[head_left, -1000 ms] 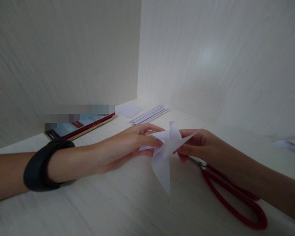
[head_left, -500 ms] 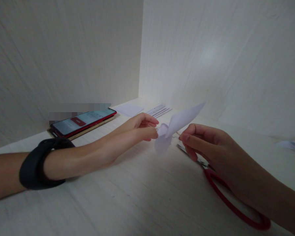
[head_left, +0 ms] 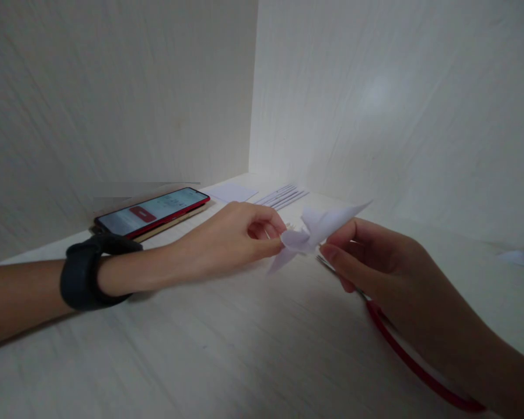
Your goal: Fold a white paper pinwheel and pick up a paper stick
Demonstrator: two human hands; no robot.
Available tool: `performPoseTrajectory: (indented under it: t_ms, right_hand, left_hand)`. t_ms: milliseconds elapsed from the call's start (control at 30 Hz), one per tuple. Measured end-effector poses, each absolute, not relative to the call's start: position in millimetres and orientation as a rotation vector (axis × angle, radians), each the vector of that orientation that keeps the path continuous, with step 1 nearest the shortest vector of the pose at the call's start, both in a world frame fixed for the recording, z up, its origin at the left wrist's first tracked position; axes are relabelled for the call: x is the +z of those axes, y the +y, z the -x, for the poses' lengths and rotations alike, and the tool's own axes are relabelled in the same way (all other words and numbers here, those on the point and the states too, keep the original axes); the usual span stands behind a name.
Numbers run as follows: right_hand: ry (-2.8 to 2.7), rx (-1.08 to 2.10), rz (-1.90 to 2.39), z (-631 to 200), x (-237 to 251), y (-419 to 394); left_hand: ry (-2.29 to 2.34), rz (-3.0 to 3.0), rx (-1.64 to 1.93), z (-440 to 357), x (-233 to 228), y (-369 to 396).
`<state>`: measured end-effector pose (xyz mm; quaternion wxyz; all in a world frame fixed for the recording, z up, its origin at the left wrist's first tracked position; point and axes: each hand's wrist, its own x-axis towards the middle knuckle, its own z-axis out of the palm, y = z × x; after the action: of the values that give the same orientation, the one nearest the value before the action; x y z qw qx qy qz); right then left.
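We have the white folded-paper pinwheel with pointed blades (head_left: 327, 224) up between both hands, clear of the white wood-grain bench (head_left: 227, 361), short of its far corner. Left hand (head_left: 227, 233): thumb and bent fingers pinch the pinwheel's left side. Right hand (head_left: 375, 259): thumb and fingertips pinch at its lower right; we can't see the exact contact. One blade points up and right over the right fingers.

Black smooth band (head_left: 81, 285) sits around our left wrist. Red-handled metal scissors (head_left: 399, 354) lie on the bench below our right hand, partly hidden by it. Along the bench's left edge: red-edged black phone, screen lit (head_left: 155, 212), on a flat tan slab (head_left: 174, 225). Flat white paper sheet (head_left: 231, 191) and a row of thin white sticks (head_left: 283, 196) lie side by side near the far corner. Curled white strip (head_left: 521, 259) lies far right, blurred.
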<state>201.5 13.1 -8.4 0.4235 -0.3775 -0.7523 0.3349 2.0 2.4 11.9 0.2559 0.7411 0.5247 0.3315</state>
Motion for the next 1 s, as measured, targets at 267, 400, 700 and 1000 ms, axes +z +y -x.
performPoseTrajectory:
  t_ms: [267, 400, 700, 1000]
  right_hand:
    - [-1.861, 0.85, 0.934, -201.9, -14.9, 11.6]
    - [-1.868, 0.873, 0.94, -201.7, -16.1, 11.4]
    - [-1.915, 0.95, 0.855, -202.8, -16.0, 7.1]
    - [-1.872, 1.088, 0.759, -201.9, -16.2, 6.2]
  left_hand:
    - [1.333, -2.237, 0.956, -2.2, 8.8, -1.8]
    - [1.36, -2.297, 0.972, -3.3, 12.1, -3.9]
    - [1.471, -2.756, 0.98, 2.0, 18.7, -10.3]
    - [1.221, -3.094, 1.087, 5.2, 21.2, -13.1]
